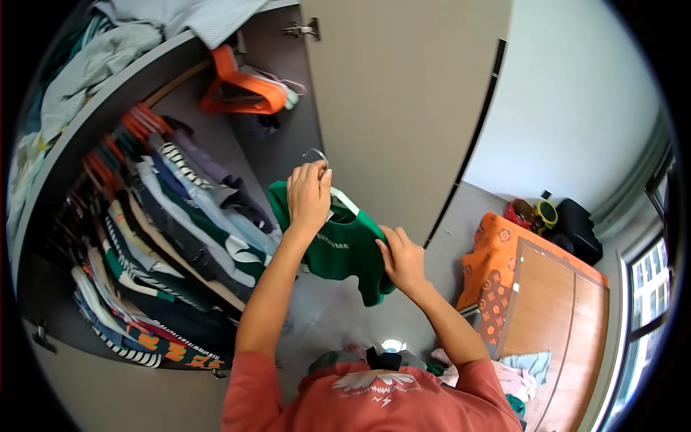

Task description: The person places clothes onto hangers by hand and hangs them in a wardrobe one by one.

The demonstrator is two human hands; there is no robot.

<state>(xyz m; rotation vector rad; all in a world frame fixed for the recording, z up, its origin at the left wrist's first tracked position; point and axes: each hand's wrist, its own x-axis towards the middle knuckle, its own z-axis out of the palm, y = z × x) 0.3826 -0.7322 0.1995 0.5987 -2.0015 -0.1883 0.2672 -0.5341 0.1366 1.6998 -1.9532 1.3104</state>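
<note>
A small green shirt (335, 252) with pale lettering hangs in front of me on a white hanger (344, 200) with a metal hook. My left hand (309, 194) is closed near the top of the hanger, just below the hook, and covers part of the collar. On the other side, my right hand (403, 261) grips the shirt's sleeve edge, with the thumb in front of the cloth. The hook points up and is apart from the wardrobe rod.
To the left, an open wardrobe holds many hanging clothes (180, 216) and orange hangers (245, 93) on a rod (176, 83). Its door (403, 108) stands open ahead. At right is a wooden bed board (554, 309) with an orange cloth (489, 252) and clothes (515, 378).
</note>
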